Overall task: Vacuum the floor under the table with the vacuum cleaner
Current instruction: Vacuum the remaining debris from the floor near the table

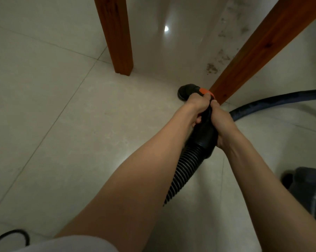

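Two hands wrapped around the black nozzle handle (205,128): left hand (199,106) forward, fingers curled over the orange collar (206,91); right hand (220,122) just behind, fingers curled round the handle from the other side. Both grips closed tight on the handle, hands touching each other.

Nozzle head (187,91) down at the tiled floor (62,124), just beside the foot of the right-hand table leg (262,46). Contact with the floor probable, not certain from this angle. Ribbed hose (182,171) trailing back between the forearms. Second, dark hose (280,100) lying on the floor to the right.

Step in hand, as judged: suction pass under way at the table's near edge, between the two wooden legs. Left-hand table leg (115,33) well apart from the nozzle.

Remaining work: dark debris patch (212,68) beyond the nozzle, close against the right-hand leg, plus fainter specks further back.

Next move, as judged: push forward and slightly right, head kept flat, steering clear of the leg. Watch for hose snagging on the leg.
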